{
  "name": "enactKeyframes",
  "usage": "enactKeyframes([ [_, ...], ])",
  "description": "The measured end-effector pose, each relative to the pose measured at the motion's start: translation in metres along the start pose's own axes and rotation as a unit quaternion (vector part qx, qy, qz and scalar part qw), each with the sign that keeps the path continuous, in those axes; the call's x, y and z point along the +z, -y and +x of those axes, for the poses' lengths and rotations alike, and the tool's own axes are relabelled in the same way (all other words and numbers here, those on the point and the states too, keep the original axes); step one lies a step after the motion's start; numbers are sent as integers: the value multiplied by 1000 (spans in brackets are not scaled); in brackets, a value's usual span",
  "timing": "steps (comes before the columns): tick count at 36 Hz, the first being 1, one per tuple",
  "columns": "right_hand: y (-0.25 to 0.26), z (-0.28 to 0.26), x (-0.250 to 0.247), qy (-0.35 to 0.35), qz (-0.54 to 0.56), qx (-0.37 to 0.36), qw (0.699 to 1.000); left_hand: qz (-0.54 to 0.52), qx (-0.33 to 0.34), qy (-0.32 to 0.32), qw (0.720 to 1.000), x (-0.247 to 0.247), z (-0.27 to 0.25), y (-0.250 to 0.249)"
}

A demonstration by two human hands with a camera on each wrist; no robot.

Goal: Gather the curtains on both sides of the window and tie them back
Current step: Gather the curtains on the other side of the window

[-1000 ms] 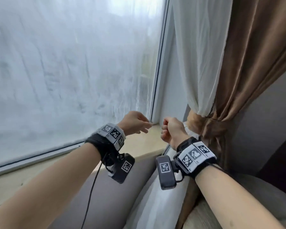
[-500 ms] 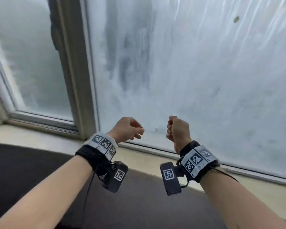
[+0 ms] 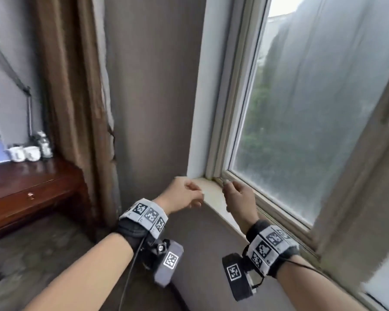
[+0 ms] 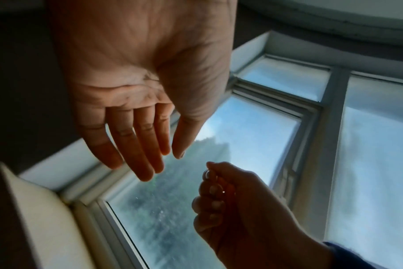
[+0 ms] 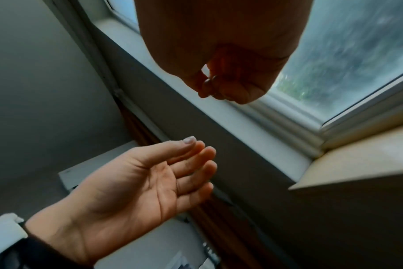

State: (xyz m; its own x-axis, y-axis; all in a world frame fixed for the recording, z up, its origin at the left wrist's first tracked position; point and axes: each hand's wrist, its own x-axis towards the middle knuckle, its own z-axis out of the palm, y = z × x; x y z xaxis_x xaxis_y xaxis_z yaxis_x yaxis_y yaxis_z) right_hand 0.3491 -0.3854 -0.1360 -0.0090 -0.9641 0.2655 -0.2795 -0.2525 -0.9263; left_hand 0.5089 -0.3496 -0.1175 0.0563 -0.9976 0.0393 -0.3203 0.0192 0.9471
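The brown curtain (image 3: 72,97) with a pale lining edge hangs loose and straight at the left of the window (image 3: 290,131), beyond a grey wall section. It also shows as a brown strip (image 5: 219,218) in the right wrist view. My left hand (image 3: 184,194) (image 4: 145,127) (image 5: 150,178) hovers by the sill corner, fingers straight and relaxed, holding nothing. My right hand (image 3: 238,198) (image 4: 230,200) (image 5: 230,81) is beside it over the sill (image 3: 213,198), fingers curled into a loose fist; a small shiny glint sits at the index finger. Neither hand touches the curtain.
A dark wooden desk (image 3: 32,182) with white cups (image 3: 24,153) and a lamp arm (image 3: 9,70) stands left of the curtain. A grey wall pillar (image 3: 153,86) separates curtain and window. Hazy white sheer (image 3: 346,75) covers the panes to the right.
The view has swung left, from the tied right curtain across the window to the left side. Both hands stayed in front of me; the left hand's fingers have straightened.
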Motion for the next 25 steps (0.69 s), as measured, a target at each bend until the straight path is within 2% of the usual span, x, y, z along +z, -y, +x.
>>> enactKeyframes([
  [10,16,137,220,179,43,-40,982,5,-56,-146,988,-165,105,69],
  [15,41,216,313,216,55,-47,974,19,-70,-197,978,-249,167,77],
  [17,51,255,358,237,69,-43,968,14,-78,-236,968,-288,195,83],
  [25,60,346,496,257,83,-29,962,24,-106,-300,948,-404,273,118],
])
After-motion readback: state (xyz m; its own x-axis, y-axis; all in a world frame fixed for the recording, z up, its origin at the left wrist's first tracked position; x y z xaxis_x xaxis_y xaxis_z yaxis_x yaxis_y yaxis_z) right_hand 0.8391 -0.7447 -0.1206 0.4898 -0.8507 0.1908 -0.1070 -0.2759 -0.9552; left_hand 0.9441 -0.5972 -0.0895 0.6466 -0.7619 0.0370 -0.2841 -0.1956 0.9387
